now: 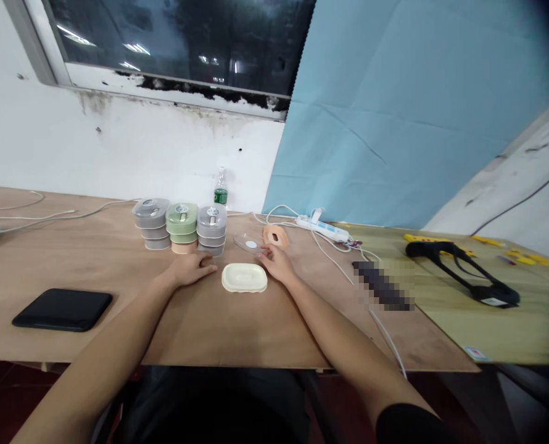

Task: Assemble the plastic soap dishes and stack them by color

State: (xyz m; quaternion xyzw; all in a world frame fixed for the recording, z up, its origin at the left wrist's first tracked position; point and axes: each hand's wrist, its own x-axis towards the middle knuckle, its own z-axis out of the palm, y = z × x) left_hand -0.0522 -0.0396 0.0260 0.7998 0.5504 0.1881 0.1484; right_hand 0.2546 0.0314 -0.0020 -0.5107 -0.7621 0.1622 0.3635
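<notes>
A cream oval plastic box sits on the table between my hands. Just left of it, my left hand rests on the tabletop, thumb apart from the fingers, holding nothing. On the other side, my right hand is open, its fingertips at the right edge of a clear lid with a white round sticker. Whether they touch the lid is hard to see. Behind that hand lies a peach plastic piece with a dark oval opening.
Stacked lidded boxes stand behind my left hand: grey, green and another grey stack. A bottle stands by the wall. A black case lies left; a power strip, cables and a black strap lie right.
</notes>
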